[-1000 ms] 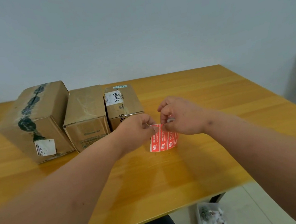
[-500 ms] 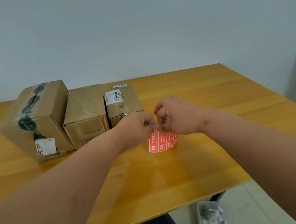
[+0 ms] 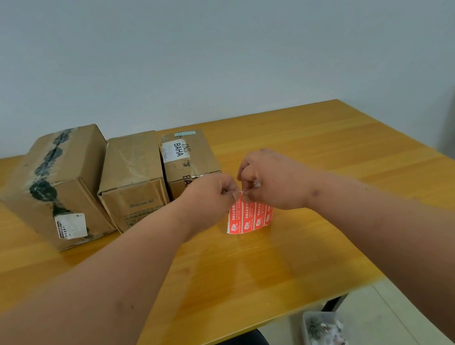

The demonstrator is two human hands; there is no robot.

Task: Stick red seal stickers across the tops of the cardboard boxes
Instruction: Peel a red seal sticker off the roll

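Currently: red printed sheet of seal stickers (image 3: pixel 248 217), thin, limp paper, likely light and easily creased. Held up over the wooden tabletop (image 3: pixel 320 160), just right of the three brown cardboard boxes (image 3: pixel 135 181). Left hand (image 3: pixel 212 196) and right hand (image 3: pixel 272 181) both pinch its top edge. Best hold, by judgement: a corner, peeling slowly.

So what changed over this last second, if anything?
Very little. Both hands, left hand and right hand, kept pinching the top edge of the red sticker sheet, fingertips drawn slightly closer at its corner. The three cardboard boxes stayed put on the table, no sticker on them yet.
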